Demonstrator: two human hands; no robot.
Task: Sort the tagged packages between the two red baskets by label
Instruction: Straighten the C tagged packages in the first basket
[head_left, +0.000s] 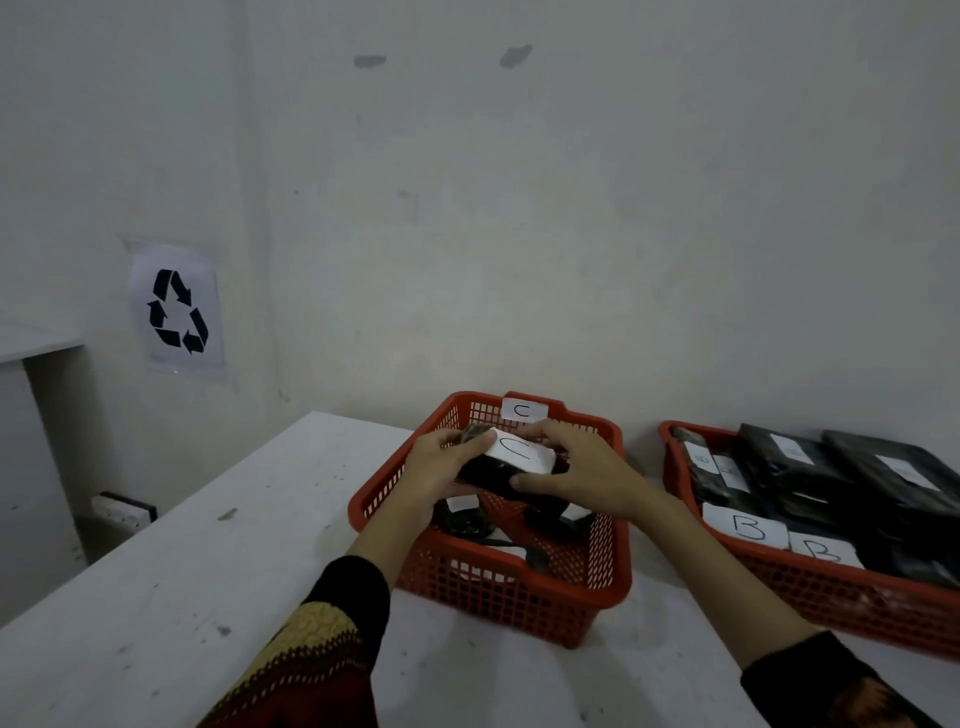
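Head view: left hand (441, 462) and right hand (571, 467) both gripping C-tagged package (511, 465) above C basket (493, 587); next, lowering and releasing inside.

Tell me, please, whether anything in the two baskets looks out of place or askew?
Nothing is clearly misplaced. Both hands, left and right, hold a C package over the C basket, which matches. The right basket shows B tags, though its packages lie overlapping and some tags are unreadable.
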